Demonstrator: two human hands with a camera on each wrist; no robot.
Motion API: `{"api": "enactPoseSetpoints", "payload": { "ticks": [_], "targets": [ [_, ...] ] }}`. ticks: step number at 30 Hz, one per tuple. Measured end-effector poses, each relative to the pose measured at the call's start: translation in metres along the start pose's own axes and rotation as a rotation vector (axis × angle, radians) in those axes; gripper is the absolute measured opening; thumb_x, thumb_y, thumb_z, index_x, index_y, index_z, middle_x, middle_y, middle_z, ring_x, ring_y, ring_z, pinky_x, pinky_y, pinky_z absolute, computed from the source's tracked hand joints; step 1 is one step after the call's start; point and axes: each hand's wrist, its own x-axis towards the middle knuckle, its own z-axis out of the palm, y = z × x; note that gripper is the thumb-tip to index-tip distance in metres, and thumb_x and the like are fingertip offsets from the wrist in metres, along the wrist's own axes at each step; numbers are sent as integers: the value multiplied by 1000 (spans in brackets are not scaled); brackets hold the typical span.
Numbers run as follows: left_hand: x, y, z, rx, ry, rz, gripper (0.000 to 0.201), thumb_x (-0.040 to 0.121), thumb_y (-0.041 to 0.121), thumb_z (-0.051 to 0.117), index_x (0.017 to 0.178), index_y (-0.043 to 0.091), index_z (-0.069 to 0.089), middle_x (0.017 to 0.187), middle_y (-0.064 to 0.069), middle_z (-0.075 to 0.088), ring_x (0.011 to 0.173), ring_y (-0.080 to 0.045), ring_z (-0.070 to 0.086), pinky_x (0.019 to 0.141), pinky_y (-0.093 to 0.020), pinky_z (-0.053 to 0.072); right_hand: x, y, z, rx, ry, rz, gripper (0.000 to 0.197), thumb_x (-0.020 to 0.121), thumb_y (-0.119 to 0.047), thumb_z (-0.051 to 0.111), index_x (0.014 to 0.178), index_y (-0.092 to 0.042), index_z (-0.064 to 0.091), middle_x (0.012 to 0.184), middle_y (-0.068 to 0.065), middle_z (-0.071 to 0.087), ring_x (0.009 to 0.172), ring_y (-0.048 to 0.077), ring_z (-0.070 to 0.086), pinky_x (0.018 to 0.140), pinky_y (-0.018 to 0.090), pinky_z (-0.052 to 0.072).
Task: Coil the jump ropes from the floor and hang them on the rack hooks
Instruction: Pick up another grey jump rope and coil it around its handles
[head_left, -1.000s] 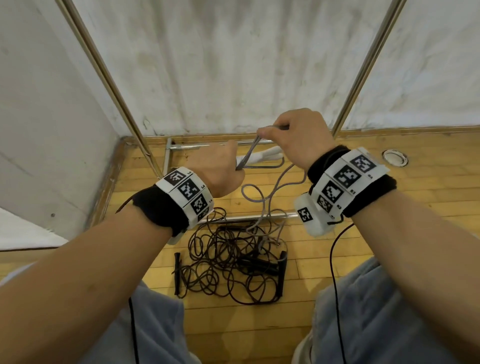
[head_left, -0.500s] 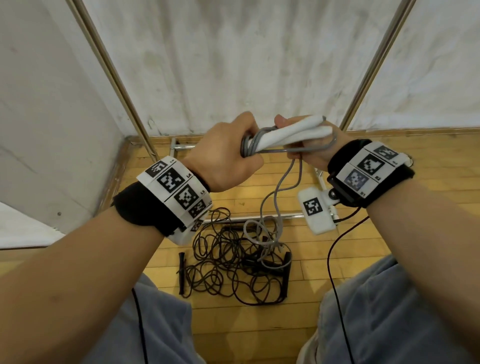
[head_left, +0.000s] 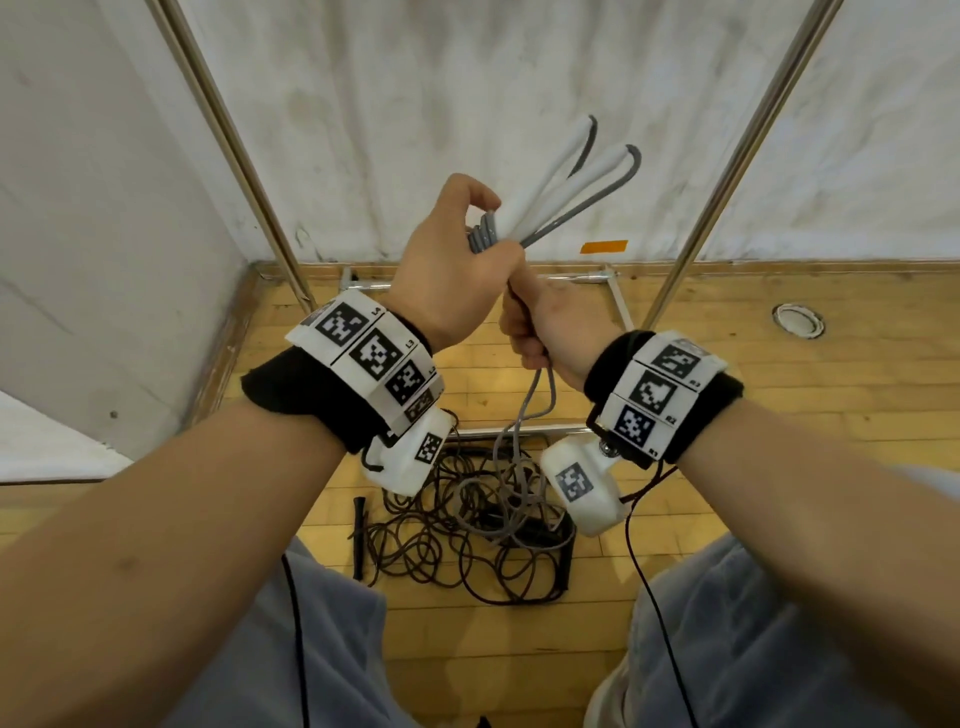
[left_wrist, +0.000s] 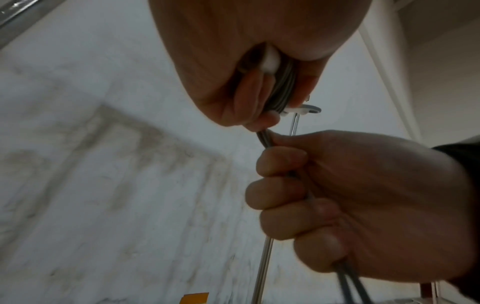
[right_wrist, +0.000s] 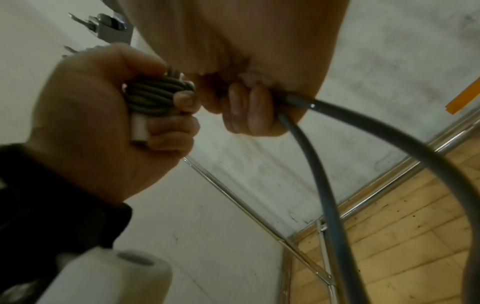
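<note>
Landmark: the black rope pile (head_left: 457, 540) on the wooden floor (head_left: 779, 405); every place below is read from it, nearest first.
Black ropes: tangled on the floor between the knees, not yet touched, one black handle (head_left: 358, 535) lying at the pile's left edge.
Grey tail: loose grey rope (head_left: 524, 415) rises from on top of the pile to the hands; less of it lies there than a second ago.
Right hand (head_left: 550, 332): above the pile, fist closed round the doubled grey strands, just under the left hand; a second ago it pinched the rope higher up.
Left hand (head_left: 452, 265): highest above the pile, wrapped round the two white handles (head_left: 561, 192) and several grey turns (right_wrist: 155, 94). The handles were level half a second ago; now they tip up toward the wall.
Meaning: winding is under way, probably a few turns in, with slack remaining.
Rack poles (head_left: 727, 171): beyond the pile, against the wall; one hook (right_wrist: 109, 26) shows only in the right wrist view. Nothing hangs yet.
</note>
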Motion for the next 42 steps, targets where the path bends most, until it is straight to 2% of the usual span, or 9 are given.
{"api": "enactPoseSetpoints", "payload": {
  "ticks": [5, 9, 13, 16, 20, 23, 31, 38, 42],
  "targets": [
    [5, -1, -1, -41, 14, -66, 14, 81, 15, 55, 82, 14, 42, 71, -13, 51, 62, -27, 47, 59, -41, 39, -7, -2, 2, -216, 121, -118, 38, 100, -37, 37, 76, -16, 58, 56, -7, 43, 47, 10, 36, 46, 25, 29],
    [12, 0, -1, -158, 37, -174, 23, 81, 13, 56, 73, 20, 35, 60, -6, 50, 38, -8, 36, 42, -23, 29, -6, -5, -11, -702, 321, -416, 20, 95, -22, 49, 107, -14, 63, 76, -9, 52, 68, 3, 48, 61, 17, 37],
    [6, 9, 5, -227, -73, -163, 23, 74, 20, 56, 70, 19, 33, 55, -4, 49, 35, -7, 33, 40, -21, 26, 8, -9, -36, -1044, 495, -342, 28, 95, -31, 51, 102, -12, 71, 97, 8, 52, 93, 28, 48, 79, 36, 38],
    [4, 16, 9, -279, -126, -184, 23, 67, 23, 55, 70, 17, 32, 56, -6, 50, 36, -8, 33, 40, -21, 25, 13, -7, -28, -954, 463, -277, 22, 95, -22, 50, 87, -12, 68, 84, 4, 50, 71, 20, 49, 61, 23, 28],
    [5, 18, 10, -399, -129, -227, 25, 73, 11, 59, 67, 13, 34, 55, -7, 45, 40, -13, 42, 36, -18, 30, 5, -4, -9, -472, 125, -197, 26, 87, -14, 63, 65, -24, 54, 62, -11, 54, 55, 0, 48, 55, 12, 36],
    [9, 15, 3, -341, -117, -252, 25, 74, 13, 60, 67, 13, 36, 54, -7, 47, 37, -14, 41, 37, -19, 30, -2, -2, 1, -296, -72, -89, 23, 95, -19, 52, 74, -14, 61, 62, -3, 59, 59, 11, 53, 63, 23, 45],
    [24, -19, -26, 97, 106, -167, 14, 80, 24, 61, 88, 18, 51, 72, 2, 58, 53, -9, 48, 43, -19, 40, -4, -5, -1, -471, 154, -266, 34, 100, -23, 39, 67, -23, 48, 61, -4, 42, 58, 13, 40, 61, 32, 34],
    [17, -38, -26, 441, -62, -42, 27, 88, 28, 60, 114, 21, 54, 87, -1, 59, 72, -24, 56, 64, -33, 48, -10, -13, -3, -708, 116, -303, 43, 100, -27, 36, 59, -17, 34, 54, -4, 32, 50, 12, 31, 53, 30, 25],
    [18, -45, -31, 501, -216, -35, 19, 88, 27, 63, 104, 20, 54, 77, 6, 52, 64, -11, 49, 53, -25, 36, -12, -19, -10, -677, 157, -291, 44, 99, -25, 40, 57, -15, 35, 49, -5, 29, 43, 8, 29, 47, 22, 24]
  ]
}}
